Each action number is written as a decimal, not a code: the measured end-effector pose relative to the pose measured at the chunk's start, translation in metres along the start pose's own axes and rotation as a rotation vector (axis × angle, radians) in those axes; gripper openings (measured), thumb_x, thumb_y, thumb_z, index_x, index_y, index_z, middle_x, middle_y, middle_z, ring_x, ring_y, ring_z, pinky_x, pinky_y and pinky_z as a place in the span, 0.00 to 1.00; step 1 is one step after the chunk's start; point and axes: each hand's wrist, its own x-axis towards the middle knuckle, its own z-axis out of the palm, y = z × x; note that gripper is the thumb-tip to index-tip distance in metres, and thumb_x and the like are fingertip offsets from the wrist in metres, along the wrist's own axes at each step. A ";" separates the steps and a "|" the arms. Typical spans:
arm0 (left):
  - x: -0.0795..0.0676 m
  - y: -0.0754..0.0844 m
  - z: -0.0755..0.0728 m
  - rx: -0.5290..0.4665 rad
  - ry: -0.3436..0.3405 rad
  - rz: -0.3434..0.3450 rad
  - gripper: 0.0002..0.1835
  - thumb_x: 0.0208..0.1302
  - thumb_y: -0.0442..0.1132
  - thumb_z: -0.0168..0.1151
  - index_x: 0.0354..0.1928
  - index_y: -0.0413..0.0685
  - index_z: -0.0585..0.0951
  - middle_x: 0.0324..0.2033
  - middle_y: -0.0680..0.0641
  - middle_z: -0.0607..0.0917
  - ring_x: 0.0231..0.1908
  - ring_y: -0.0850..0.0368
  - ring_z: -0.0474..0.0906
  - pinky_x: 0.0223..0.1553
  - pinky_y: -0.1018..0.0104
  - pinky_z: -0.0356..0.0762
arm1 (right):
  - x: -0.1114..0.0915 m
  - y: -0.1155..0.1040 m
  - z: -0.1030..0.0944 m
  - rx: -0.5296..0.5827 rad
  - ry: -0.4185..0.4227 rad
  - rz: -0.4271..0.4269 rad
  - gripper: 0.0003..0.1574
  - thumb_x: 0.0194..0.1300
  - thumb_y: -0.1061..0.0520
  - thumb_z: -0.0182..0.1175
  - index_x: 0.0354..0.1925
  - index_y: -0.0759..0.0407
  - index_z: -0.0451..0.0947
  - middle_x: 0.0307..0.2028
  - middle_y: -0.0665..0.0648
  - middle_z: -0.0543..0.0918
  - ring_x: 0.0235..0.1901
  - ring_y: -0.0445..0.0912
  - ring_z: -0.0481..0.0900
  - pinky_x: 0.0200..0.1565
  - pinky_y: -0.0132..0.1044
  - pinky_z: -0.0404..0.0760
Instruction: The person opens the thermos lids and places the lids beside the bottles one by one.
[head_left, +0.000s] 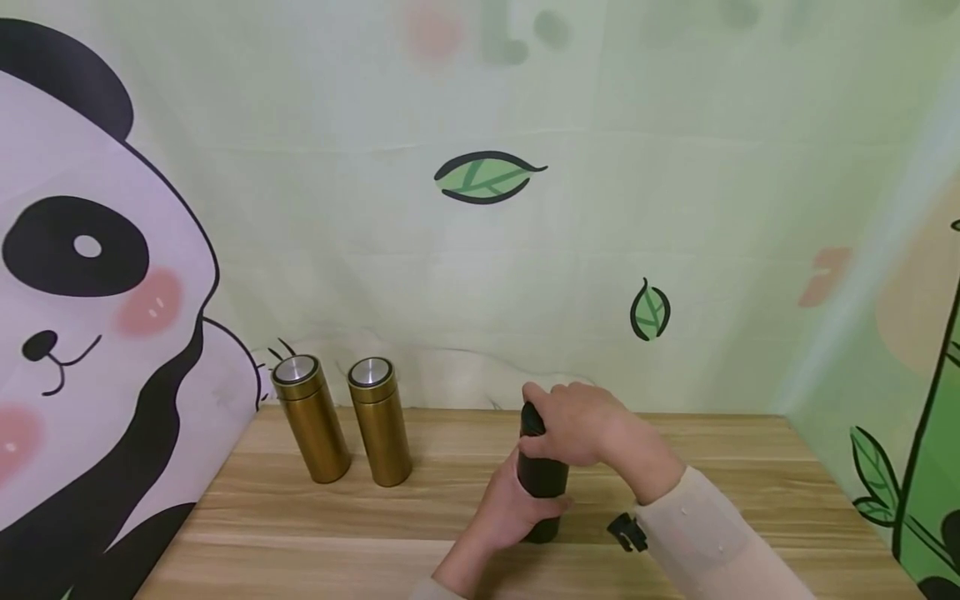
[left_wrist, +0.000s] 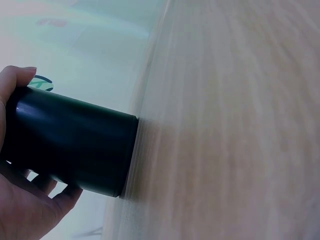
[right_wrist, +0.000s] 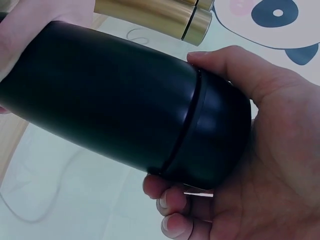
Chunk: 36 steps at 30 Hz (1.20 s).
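Left hand (head_left: 501,507) gripped black flask (head_left: 543,481) on counter (head_left: 300,550), right hand (head_left: 585,423) held its cap (right_wrist: 220,132), two gold flasks (head_left: 381,437) stood nearby

Evenly lit head view, hazy bluish wrist views, soft shadow on tabletop (left_wrist: 225,125), sheen on black bottle (right_wrist: 117,102)

We can read no text, label, brand or number. In the head view, the backdrop (head_left: 337,208) bears a blurred green mark (head_left: 494,33) at twelve o'clock and a pink mark (head_left: 829,272) at three o'clock; we cannot read either.
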 end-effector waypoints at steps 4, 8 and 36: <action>-0.001 0.000 0.000 -0.012 -0.005 -0.006 0.43 0.56 0.48 0.78 0.72 0.69 0.66 0.56 0.56 0.82 0.51 0.58 0.79 0.55 0.59 0.76 | 0.000 0.000 0.001 0.002 0.010 -0.002 0.31 0.69 0.40 0.63 0.61 0.54 0.71 0.37 0.57 0.81 0.36 0.52 0.77 0.39 0.45 0.80; -0.001 0.000 -0.001 -0.020 -0.011 -0.007 0.43 0.57 0.48 0.78 0.72 0.72 0.65 0.57 0.57 0.81 0.52 0.58 0.79 0.56 0.58 0.76 | -0.001 0.001 0.001 0.008 0.015 -0.005 0.30 0.68 0.40 0.63 0.60 0.54 0.71 0.36 0.57 0.80 0.35 0.52 0.77 0.38 0.45 0.79; -0.001 0.001 0.001 0.000 0.005 0.006 0.43 0.57 0.45 0.77 0.73 0.68 0.65 0.56 0.55 0.82 0.52 0.58 0.79 0.56 0.60 0.75 | 0.000 0.000 0.004 -0.023 0.051 0.012 0.34 0.67 0.38 0.62 0.62 0.55 0.70 0.38 0.58 0.82 0.36 0.52 0.78 0.39 0.46 0.80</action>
